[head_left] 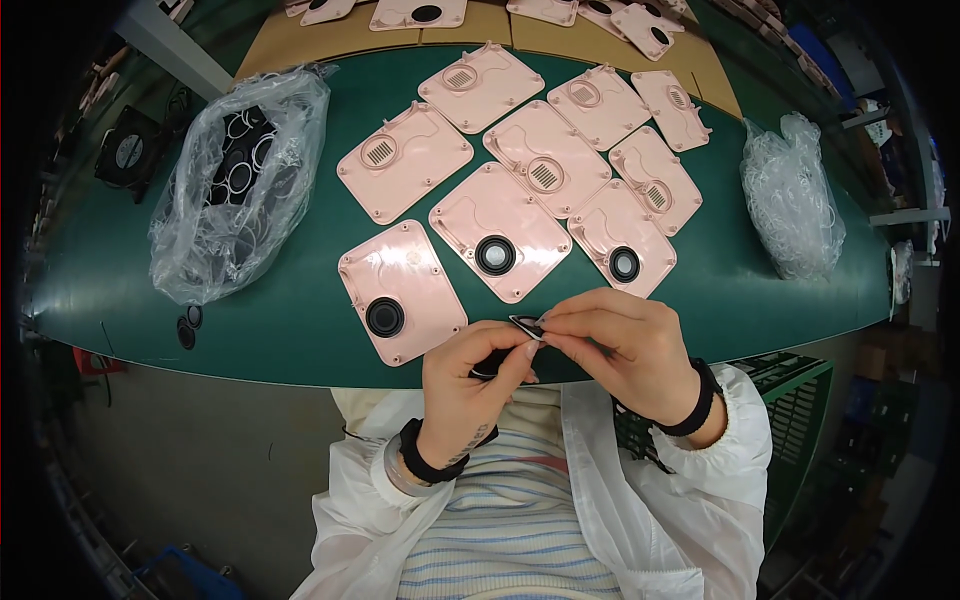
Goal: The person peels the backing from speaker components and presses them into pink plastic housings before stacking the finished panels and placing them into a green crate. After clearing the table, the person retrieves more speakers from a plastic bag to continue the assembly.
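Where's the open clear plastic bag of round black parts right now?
In the head view, the clear plastic bag lies on the left of the green table, left of the pink plastic panels, with loose black discs by its near end.

Glare spots the pink panels (508, 212) (bent fisheye edges sink into black).
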### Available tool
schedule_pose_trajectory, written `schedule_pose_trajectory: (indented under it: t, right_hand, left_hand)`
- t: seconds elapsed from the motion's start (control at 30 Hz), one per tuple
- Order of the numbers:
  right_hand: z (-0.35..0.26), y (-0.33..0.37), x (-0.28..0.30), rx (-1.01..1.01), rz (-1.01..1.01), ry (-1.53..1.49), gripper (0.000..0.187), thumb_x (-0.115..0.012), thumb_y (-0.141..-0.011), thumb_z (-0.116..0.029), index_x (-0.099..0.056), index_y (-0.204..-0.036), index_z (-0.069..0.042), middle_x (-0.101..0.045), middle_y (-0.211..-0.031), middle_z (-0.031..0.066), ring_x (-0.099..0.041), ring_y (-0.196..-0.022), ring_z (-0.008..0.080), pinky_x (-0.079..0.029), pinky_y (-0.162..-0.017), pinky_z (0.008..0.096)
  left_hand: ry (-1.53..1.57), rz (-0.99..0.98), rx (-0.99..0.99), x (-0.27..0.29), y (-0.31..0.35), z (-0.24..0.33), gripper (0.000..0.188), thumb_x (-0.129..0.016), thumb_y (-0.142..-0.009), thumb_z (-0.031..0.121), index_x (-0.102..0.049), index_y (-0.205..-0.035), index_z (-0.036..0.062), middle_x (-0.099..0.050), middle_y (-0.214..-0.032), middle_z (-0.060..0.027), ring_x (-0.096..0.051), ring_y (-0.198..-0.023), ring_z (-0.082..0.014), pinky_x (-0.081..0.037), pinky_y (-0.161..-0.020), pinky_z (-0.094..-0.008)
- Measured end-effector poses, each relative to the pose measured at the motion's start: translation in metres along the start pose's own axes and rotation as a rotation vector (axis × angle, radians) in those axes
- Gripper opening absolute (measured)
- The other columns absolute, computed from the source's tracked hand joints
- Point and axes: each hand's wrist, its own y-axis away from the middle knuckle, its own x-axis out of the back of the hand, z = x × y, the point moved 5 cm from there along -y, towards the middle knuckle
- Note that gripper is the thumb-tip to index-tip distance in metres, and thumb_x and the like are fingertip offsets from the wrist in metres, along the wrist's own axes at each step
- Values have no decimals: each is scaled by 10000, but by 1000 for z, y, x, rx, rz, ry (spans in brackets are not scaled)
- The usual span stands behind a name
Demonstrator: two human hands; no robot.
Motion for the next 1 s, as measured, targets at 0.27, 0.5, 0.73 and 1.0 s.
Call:
schedule_pose_trajectory:
  t: [0.27,0.5,0.73,1.0]
  right_hand:
    - [-1,1,-2,11,-2,18,149,-712,-738,26,-687,-883,7,-670,-911,103,-672,-731,200,-542,-608,261]
    - [-4,1,-2,67,35,51,159,-718,-730,30,-679,-883,8,-668,-908,108,-671,-725,204,-541,-602,263]
    - [-7,2,-3,89,47,73,165,-721,-720,35,-672,-876,10,-665,-897,107,-668,-722,205,-539,-586,262]
    - [-15,5,-8,162,75,192,169,-709,-723,46,-666,-883,10,-656,-886,106,-661,-707,213,-538,-576,264]
  left_hand:
    - [-73,0,-84,1,0,-1,61,-629,-849,-7,-644,-887,-52,-626,-856,-71,-601,-595,-82,-405,-430,-164]
    - [-102,9,-121,2,0,2,63,-635,-844,-9,-644,-887,-54,-627,-862,-76,-605,-594,-87,-407,-432,-166]
    - [-129,19,-131,3,0,2,63,-642,-831,-25,-646,-887,-53,-629,-866,-82,-606,-603,-90,-428,-463,-170]
    - [-194,50,-302,2,-2,2,89,-653,-801,-42,-638,-888,-52,-635,-857,-70,-571,-604,-71,-450,-532,-171]
